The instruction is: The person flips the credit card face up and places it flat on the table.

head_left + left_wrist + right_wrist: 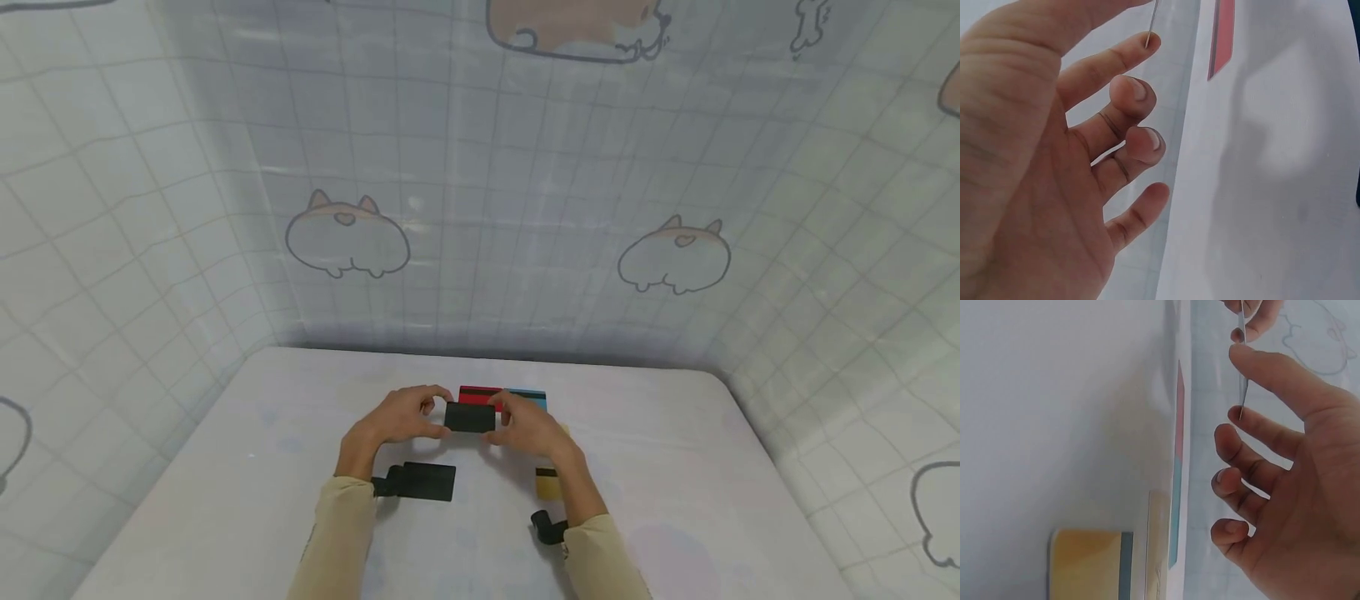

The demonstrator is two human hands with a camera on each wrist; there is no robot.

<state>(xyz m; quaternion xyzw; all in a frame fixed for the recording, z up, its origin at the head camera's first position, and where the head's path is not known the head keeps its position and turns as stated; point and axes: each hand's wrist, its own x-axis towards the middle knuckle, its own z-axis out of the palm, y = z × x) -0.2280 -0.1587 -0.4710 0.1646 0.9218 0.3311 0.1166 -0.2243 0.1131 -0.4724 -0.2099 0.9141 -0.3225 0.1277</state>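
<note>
Left hand (402, 414) and right hand (530, 425) pinch the raised card (470, 417), thumb and forefinger clamped at its corners, so a harder squeeze could pop it loose

Thin black rectangular card (470, 417) between hands: edge-on in wrist views, faces unseen there. Red card with dark stripe (480, 397), beyond it: lower part hidden. Light-blue dark-striped card (537, 401), beyond to right: partly behind right hand (527, 425). Yellow dark-striped card (548, 487), nearer person than black card: right part under forearm; cut by right wrist view's bottom edge. Pale beige card (1157, 544), below black card there: marks too blurred to read.
</note>
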